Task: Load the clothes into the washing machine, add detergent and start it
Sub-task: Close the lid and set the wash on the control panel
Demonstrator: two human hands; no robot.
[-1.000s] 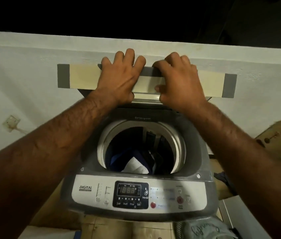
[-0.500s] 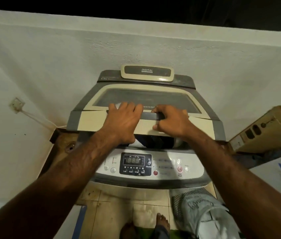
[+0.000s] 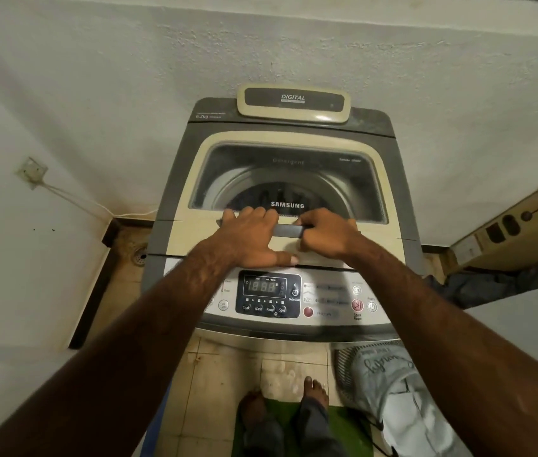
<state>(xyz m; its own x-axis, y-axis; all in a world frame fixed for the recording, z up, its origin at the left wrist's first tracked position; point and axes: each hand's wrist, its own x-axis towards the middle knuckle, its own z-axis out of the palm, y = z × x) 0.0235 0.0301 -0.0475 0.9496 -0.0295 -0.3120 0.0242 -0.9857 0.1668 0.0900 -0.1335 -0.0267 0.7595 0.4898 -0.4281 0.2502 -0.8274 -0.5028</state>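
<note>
the lid [image 3: 389, 192] is seen lying flat on the washing machine [image 3: 175, 189]. the left hand [image 3: 251, 237] is laid on it, fingers straight over the grey handle [image 3: 289, 230]. that handle is gripped by the right hand [image 3: 327, 237], fingers curled round. dark clothes [image 3: 254, 197] are dimly glimpsed in the drum through the lid.

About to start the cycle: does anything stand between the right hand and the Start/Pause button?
Nothing visible. The Start/Pause button lies uncovered on the control panel, close to the right hand, which grips the lid handle.
</note>
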